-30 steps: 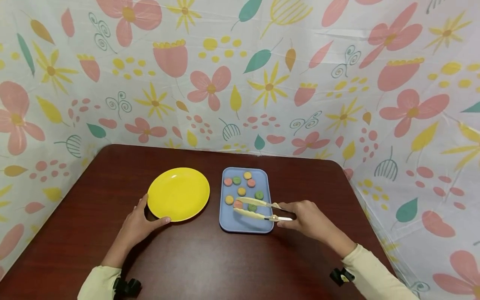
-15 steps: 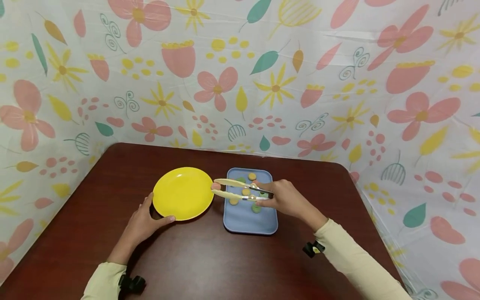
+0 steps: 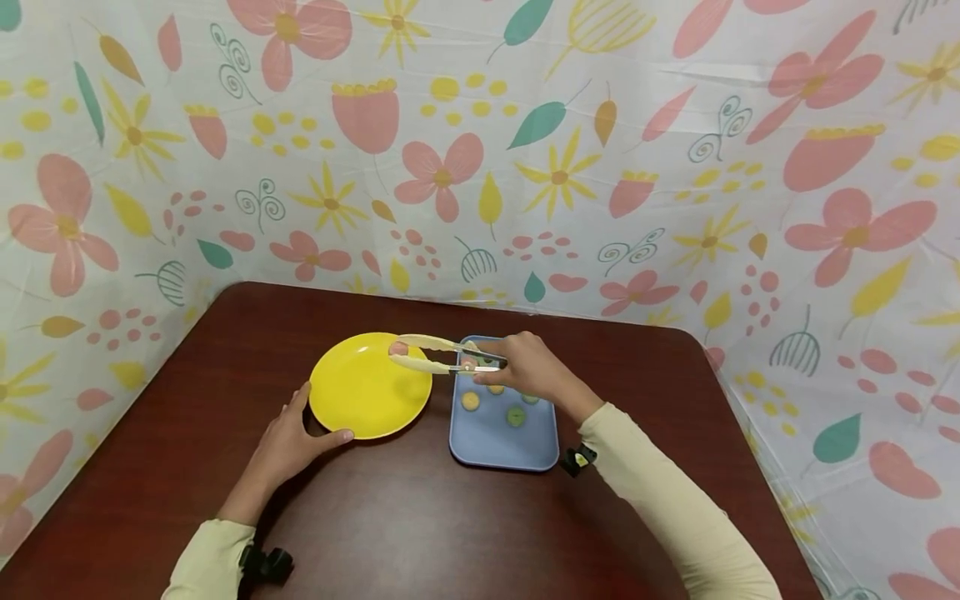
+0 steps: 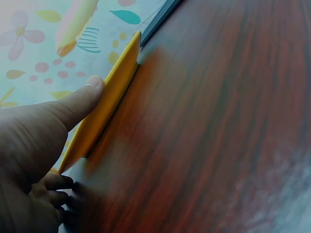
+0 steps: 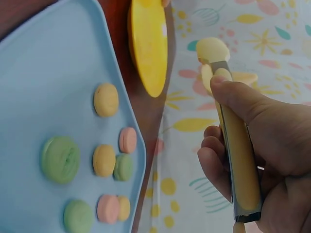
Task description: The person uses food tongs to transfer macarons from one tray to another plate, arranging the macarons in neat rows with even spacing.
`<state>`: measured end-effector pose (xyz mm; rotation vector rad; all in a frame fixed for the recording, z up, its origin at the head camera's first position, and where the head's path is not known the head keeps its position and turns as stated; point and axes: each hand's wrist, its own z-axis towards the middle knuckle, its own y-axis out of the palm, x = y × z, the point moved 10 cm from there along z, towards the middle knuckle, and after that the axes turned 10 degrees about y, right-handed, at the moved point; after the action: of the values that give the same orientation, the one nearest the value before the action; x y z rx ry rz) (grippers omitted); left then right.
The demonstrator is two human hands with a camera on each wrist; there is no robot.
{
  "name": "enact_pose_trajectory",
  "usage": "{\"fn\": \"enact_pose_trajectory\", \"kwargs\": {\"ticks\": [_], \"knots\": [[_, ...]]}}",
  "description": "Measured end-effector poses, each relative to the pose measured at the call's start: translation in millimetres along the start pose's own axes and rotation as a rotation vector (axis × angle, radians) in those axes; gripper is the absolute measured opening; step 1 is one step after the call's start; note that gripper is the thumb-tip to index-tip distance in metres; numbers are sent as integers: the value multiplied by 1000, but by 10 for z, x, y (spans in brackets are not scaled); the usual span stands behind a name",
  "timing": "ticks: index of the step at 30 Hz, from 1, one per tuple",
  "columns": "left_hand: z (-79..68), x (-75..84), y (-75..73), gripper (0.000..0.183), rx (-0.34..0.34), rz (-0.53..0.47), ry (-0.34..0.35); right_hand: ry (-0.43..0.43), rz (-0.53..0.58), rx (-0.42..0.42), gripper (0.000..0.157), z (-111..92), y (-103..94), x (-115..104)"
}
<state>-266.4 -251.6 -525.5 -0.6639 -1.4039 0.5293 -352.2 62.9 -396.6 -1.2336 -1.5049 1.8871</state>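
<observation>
My left hand (image 3: 285, 442) holds the edge of the yellow plate (image 3: 363, 396), its thumb at the near rim and its fingers along the left side. In the left wrist view the thumb (image 4: 85, 94) lies against the rim of the tilted-looking plate (image 4: 104, 109). My right hand (image 3: 528, 367) grips cream-tipped tongs (image 3: 427, 365), which pinch a pink macaron (image 3: 398, 349) above the plate's far right part. The right wrist view shows thumb and fingers round the tongs' handle (image 5: 238, 160); the pinched macaron is hidden there.
Right of the plate lies a blue tray (image 3: 498, 450) with several macarons, among them a green one (image 3: 515, 416) and a yellow one (image 3: 470, 402); the right hand partly covers it. A dark wooden table (image 3: 420, 517) bears everything. Behind hangs a flowered cloth (image 3: 465, 108).
The right hand has lifted a pink macaron from the tray with the tongs and carried it left and away, over the plate. The left hand keeps its hold on the plate's edge.
</observation>
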Motion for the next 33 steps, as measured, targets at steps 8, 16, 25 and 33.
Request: {"fn": "enact_pose_trajectory", "kwargs": {"ticks": [8, 16, 25, 33], "knots": [[16, -6, -12, 129, 13, 2, 22, -4, 14, -12, 59, 282, 192, -79], [17, -13, -6, 130, 9, 2, 14, -13, 31, -32, 58, 511, 396, -199], [15, -34, -14, 130, 11, 9, 10, -10, 48, -82, 47, 682, 582, -271], [7, -33, -7, 129, 3, 8, 6, 15, 33, -114, 49, 797, 713, -302]]}}
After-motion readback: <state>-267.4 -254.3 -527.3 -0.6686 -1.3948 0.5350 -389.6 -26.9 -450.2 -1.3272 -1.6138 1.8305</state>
